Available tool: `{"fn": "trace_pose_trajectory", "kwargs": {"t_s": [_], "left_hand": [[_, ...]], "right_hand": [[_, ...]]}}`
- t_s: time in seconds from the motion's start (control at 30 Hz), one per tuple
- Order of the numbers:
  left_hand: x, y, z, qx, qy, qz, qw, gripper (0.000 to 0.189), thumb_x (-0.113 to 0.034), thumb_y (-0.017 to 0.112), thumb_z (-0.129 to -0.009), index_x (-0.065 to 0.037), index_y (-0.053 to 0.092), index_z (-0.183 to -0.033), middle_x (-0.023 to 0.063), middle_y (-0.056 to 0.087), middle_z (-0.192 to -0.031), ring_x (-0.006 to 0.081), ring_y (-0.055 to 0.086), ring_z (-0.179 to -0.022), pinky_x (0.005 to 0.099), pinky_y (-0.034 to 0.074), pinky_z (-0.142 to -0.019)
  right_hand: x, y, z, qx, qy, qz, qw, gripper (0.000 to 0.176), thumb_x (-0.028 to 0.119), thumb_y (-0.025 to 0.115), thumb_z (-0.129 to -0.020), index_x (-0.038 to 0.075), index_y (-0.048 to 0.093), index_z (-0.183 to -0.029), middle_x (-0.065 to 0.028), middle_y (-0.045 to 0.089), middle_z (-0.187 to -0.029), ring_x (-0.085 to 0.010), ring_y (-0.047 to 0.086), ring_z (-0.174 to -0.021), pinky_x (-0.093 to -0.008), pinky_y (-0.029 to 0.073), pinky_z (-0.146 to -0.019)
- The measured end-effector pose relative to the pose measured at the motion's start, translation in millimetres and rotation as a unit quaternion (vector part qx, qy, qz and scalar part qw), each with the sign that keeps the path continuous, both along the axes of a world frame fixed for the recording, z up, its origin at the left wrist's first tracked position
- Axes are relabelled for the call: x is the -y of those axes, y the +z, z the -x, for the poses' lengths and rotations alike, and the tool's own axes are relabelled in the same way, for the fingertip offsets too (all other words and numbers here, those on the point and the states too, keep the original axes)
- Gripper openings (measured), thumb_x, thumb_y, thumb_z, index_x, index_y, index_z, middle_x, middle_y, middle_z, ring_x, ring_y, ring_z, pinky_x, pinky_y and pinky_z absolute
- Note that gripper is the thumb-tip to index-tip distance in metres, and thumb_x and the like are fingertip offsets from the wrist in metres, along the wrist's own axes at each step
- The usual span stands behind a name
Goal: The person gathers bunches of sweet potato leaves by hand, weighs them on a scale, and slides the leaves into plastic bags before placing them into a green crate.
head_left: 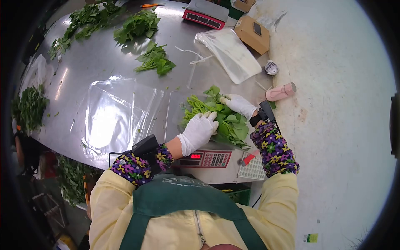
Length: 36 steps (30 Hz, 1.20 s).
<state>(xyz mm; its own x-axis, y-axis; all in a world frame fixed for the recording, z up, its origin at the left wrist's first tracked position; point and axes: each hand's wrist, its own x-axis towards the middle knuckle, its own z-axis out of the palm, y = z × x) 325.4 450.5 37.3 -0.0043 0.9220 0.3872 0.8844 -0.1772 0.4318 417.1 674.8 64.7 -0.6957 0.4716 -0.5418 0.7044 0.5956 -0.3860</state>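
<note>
A bunch of leafy greens [233,127] with pale green stems lies across the digital scale [227,160], whose red display reads 0.00. My left hand [199,131], in a white glove, is closed over the stem side, fingers curled on the bunch. On the far right side of the bunch, my gloved right hand [239,105] grips the leaves, its fingertips partly among them. The bunch and my hands hide most of the weighing plate. Left of the scale, clear plastic bags [110,116] lie flat on the metal table [71,104].
More greens [155,59] lie in piles farther back. A stack of clear bags [231,54], a second scale [206,12] and a cardboard box [252,35] with a phone stand at the back. A pink bottle [281,91] is by the white wall at right, and a white perforated tray [252,167] sits nearer me.
</note>
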Motion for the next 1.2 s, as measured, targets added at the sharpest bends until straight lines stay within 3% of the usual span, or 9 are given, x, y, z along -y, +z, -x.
{"fn": "trace_pose_trajectory", "kwargs": {"t_s": [0.23, 0.43, 0.5, 0.53, 0.67, 0.77, 0.97, 1.1, 1.2], "left_hand": [[4, -2, -6, -0.019, -0.004, -0.015, 1.0, 0.026, -0.023, 0.072, -0.074, -0.005, 0.062, -0.089, 0.0171, 0.06, -0.118, 0.0341, 0.06, -0.11, 0.0424, 0.049, -0.086], [-12, 2, -4, -0.03, -0.009, -0.006, 0.999, 0.024, -0.023, 0.071, -0.075, -0.005, 0.064, -0.089, 0.0168, 0.06, -0.118, 0.0343, 0.06, -0.111, 0.0423, 0.049, -0.087], [-15, 2, -6, -0.032, -0.01, 0.003, 0.999, 0.023, -0.023, 0.071, -0.076, -0.005, 0.064, -0.089, 0.0168, 0.06, -0.118, 0.0342, 0.06, -0.111, 0.0424, 0.049, -0.087], [-15, 1, -7, -0.031, -0.005, 0.004, 0.999, 0.023, -0.023, 0.071, -0.076, -0.005, 0.064, -0.088, 0.0164, 0.06, -0.116, 0.0338, 0.06, -0.11, 0.0424, 0.049, -0.086], [-16, 0, -10, -0.018, 0.007, 0.017, 1.0, 0.022, -0.023, 0.07, -0.076, -0.005, 0.064, -0.087, 0.0141, 0.061, -0.108, 0.0322, 0.061, -0.104, 0.0421, 0.049, -0.083], [-20, 2, -12, -0.018, 0.013, 0.012, 1.0, 0.021, -0.023, 0.07, -0.076, -0.005, 0.063, -0.086, 0.0128, 0.06, -0.103, 0.0309, 0.061, -0.101, 0.0414, 0.049, -0.081], [-24, 2, -13, 0.004, 0.022, 0.025, 0.999, 0.018, -0.023, 0.069, -0.078, -0.007, 0.065, -0.085, 0.0107, 0.059, -0.099, 0.0285, 0.061, -0.099, 0.0401, 0.049, -0.082], [-26, 4, -10, 0.042, 0.027, -0.017, 0.999, 0.02, -0.021, 0.072, -0.075, -0.006, 0.062, -0.083, 0.011, 0.059, -0.095, 0.0306, 0.062, -0.093, 0.0426, 0.051, -0.076], [-26, 9, -10, 0.068, 0.053, -0.014, 0.996, 0.02, -0.021, 0.073, -0.075, -0.006, 0.06, -0.08, 0.0122, 0.058, -0.09, 0.0329, 0.064, -0.081, 0.0438, 0.052, -0.066]], "right_hand": [[-18, -24, -7, -0.038, -0.005, -0.015, 0.999, 0.064, 0.046, 0.053, -0.092, 0.003, 0.048, -0.139, -0.024, 0.059, -0.129, -0.0391, 0.056, -0.119, -0.0378, 0.042, -0.101], [-1, 5, 15, -0.187, 0.178, -0.348, 0.901, 0.052, 0.021, 0.06, -0.082, 0.018, 0.058, -0.133, -0.0156, 0.05, -0.142, -0.0365, 0.038, -0.137, -0.0513, 0.021, -0.116], [-10, 1, 22, -0.105, 0.315, -0.296, 0.896, 0.052, 0.017, 0.058, -0.077, 0.024, 0.064, -0.128, -0.0062, 0.049, -0.145, -0.0305, 0.029, -0.144, -0.0586, 0.028, -0.111], [-15, -2, 22, -0.08, 0.334, -0.265, 0.901, 0.036, 0.019, 0.054, -0.08, 0.019, 0.073, -0.11, -0.0059, 0.059, -0.133, -0.0314, 0.045, -0.133, -0.0507, 0.037, -0.107], [-30, -4, 25, -0.041, 0.181, -0.1, 0.978, 0.036, 0.036, 0.05, -0.086, 0.014, 0.075, -0.099, -0.0165, 0.071, -0.1, -0.0355, 0.064, -0.104, -0.0391, 0.049, -0.092], [-34, -7, 25, 0.043, 0.047, -0.105, 0.992, 0.043, 0.043, 0.05, -0.09, 0.01, 0.074, -0.104, -0.0193, 0.069, -0.106, -0.0363, 0.062, -0.108, -0.0416, 0.047, -0.094], [-55, -34, 13, -0.007, 0.099, -0.072, 0.993, 0.059, 0.054, 0.049, -0.093, 0.005, 0.063, -0.123, -0.0212, 0.065, -0.119, -0.0374, 0.062, -0.109, -0.0396, 0.045, -0.097], [-19, 31, 9, 0.033, -0.032, 0.079, 0.996, 0.064, 0.058, 0.047, -0.096, 0.005, 0.061, -0.128, -0.0174, 0.067, -0.119, -0.028, 0.064, -0.106, -0.0351, 0.047, -0.094], [-5, 56, -8, 0.015, 0.046, 0.085, 0.995, 0.069, 0.062, 0.044, -0.097, 0.001, 0.059, -0.126, -0.0155, 0.068, -0.115, -0.0233, 0.064, -0.102, -0.0326, 0.048, -0.09]]}}
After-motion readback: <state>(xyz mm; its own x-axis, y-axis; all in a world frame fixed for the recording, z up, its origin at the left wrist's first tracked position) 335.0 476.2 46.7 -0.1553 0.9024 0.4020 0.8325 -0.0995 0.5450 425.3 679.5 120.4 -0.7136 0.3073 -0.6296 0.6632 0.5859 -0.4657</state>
